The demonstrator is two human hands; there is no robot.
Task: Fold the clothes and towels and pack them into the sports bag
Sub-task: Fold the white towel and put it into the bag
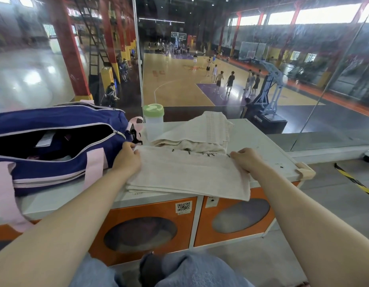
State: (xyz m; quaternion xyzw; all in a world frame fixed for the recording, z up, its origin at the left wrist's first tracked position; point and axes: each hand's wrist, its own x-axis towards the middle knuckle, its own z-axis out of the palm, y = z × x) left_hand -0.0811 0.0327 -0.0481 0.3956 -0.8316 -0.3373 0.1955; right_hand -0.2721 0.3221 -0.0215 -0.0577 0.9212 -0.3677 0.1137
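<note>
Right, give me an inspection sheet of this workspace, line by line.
Surface: white locker top, small dark specks near its right end.
Job's things: beige towel folded flat at the front edge; second towel heaped behind it; navy sports bag unzipped, left of the towels.
Clutter: green-lidded cup.
Hands: left hand and right hand pinch the front towel's far corners.
Cables: nothing seen.
Surroundings: glass wall, basketball court with players beyond.

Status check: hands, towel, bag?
Left hand and right hand each pinch the towel. Bag unzipped, at left. Nothing in the way.
</note>
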